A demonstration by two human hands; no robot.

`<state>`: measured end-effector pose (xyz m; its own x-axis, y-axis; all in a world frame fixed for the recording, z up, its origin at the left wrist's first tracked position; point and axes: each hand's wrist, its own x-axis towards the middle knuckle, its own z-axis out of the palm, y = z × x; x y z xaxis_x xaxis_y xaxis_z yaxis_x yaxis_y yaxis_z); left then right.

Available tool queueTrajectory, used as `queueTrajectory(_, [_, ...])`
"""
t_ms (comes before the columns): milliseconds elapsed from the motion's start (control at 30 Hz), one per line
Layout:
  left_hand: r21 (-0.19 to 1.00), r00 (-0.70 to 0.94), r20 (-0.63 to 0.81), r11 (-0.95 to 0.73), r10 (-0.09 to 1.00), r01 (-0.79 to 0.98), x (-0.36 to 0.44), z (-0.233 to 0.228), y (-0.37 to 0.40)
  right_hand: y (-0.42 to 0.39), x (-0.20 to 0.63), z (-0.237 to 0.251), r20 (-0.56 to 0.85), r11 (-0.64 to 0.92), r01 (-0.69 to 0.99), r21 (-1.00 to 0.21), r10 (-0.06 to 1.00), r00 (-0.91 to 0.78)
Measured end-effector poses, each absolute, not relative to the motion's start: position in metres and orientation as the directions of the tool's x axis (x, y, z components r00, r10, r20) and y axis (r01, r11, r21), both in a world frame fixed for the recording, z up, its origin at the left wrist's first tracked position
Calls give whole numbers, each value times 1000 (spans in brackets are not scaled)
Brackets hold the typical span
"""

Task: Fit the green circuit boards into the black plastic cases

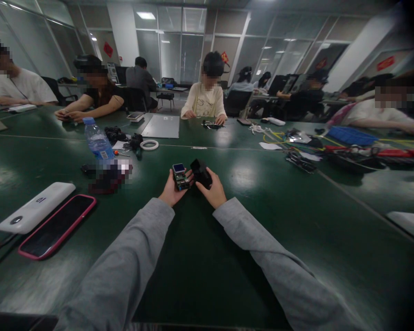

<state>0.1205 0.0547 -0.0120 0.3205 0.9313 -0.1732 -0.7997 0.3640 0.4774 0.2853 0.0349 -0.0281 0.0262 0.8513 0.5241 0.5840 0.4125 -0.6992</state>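
In my left hand [171,191] rests a small circuit board [181,177] with a little screen at its top end and electronic parts below it. The thumb and fingers hold the board by its sides, screen facing up. My right hand [214,188] is closed around a black box-like plastic case [200,174], tilted, with a dark opening at its upper left. Board and case are side by side above the green table [207,257]; whether they touch I cannot tell. Some fingers of the right hand are hidden behind the case.
To the left lie a white power bank [37,207], a red-rimmed phone [58,226], a water bottle [99,140] and a tape roll [149,145]. A silver laptop [161,126] lies farther back. Cables [279,138] and a blue tray [352,136] are at right. Several people sit around.
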Motion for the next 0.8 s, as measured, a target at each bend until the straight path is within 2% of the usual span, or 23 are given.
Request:
queueTrajectory(167, [490,327,-175,370,929,-789,120,-11,54,43,289,-38,471,362,555,-749,880,62])
queueTrajectory(600, [514,336,-155,366,929,-776,119,-12,54,48,287,-47,534,333,691,-641,841,89])
queueTrajectory(800, [512,352,-130,367,927,-777,120,-12,53,46,286,-43,520,285,687,-668,840,156])
